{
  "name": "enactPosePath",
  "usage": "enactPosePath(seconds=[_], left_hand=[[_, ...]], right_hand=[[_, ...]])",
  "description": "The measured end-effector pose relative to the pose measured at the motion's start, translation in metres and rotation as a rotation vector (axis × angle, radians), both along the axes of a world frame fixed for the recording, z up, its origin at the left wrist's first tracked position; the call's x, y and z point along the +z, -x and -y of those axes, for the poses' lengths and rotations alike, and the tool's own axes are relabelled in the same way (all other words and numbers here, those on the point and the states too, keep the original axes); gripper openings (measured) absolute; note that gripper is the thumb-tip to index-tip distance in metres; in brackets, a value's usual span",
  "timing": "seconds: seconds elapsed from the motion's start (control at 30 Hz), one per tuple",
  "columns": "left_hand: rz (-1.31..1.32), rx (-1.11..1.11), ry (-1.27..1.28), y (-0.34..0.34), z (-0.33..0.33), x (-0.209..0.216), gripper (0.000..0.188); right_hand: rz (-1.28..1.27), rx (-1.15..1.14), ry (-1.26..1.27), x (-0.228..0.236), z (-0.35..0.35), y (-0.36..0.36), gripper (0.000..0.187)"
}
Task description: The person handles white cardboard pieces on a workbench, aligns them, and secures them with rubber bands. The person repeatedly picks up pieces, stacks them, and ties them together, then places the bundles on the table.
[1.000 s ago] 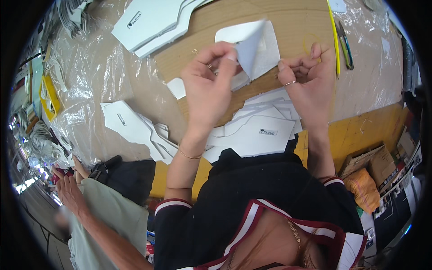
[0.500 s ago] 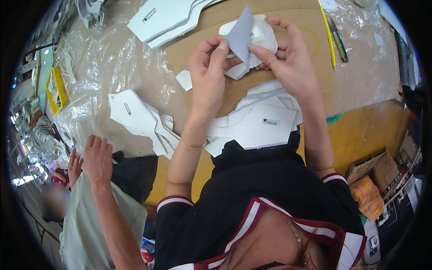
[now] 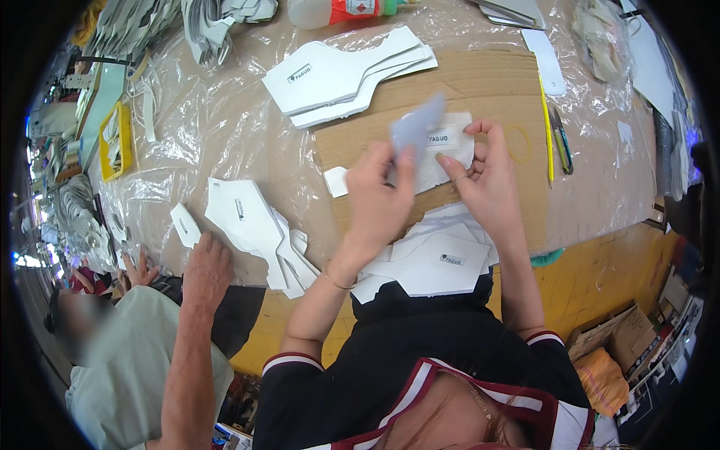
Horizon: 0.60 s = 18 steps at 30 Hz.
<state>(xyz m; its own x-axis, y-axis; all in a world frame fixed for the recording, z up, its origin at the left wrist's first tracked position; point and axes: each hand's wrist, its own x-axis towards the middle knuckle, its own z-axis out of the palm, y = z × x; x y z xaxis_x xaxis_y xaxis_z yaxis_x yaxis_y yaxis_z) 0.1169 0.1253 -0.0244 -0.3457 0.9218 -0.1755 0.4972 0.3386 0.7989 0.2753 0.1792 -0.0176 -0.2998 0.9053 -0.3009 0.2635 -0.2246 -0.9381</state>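
Observation:
Between finger and thumb, my left hand (image 3: 381, 187) holds a thin grey-blue sheet (image 3: 421, 126), smeared by motion. My right hand (image 3: 491, 180) grips the right edge of a white piece with a small printed label (image 3: 431, 174), thumb on top. The sheet overlaps the white piece's left side; whether they are still joined I cannot tell. Both are over a brown cardboard sheet (image 3: 525, 97). Just below my hands lies a pile of white cut pieces with labels (image 3: 427, 262). A small white scrap (image 3: 337, 181) rests left of my left hand.
Another stack of white pieces (image 3: 337, 67) lies behind, more (image 3: 240, 214) to the left. At right are a yellow stick (image 3: 546, 127) and a cutter (image 3: 561, 142). A bottle (image 3: 337, 11) stands at the back, a yellow tray (image 3: 115, 142) far left. A co-worker's hand (image 3: 206, 266) touches the near-left table edge.
My left hand has swung the grey-blue sheet leftward, uncovering more of the labelled white piece. The view has shifted. A small labelled piece now shows by the co-worker's hand.

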Motion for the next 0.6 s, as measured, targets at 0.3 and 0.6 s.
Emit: enactPosePath(seconds=[0.3,0.6], left_hand=[[0.448,0.340,-0.266,0.017,-0.004,-0.001,0.028],[0.135,0.090,-0.232,0.003,0.012,0.005,0.020]], right_hand=[[0.204,0.063,-0.128,0.007,0.002,-0.003,0.024],[0.211,0.045,-0.154,0.012,0.006,-0.006,0.018]])
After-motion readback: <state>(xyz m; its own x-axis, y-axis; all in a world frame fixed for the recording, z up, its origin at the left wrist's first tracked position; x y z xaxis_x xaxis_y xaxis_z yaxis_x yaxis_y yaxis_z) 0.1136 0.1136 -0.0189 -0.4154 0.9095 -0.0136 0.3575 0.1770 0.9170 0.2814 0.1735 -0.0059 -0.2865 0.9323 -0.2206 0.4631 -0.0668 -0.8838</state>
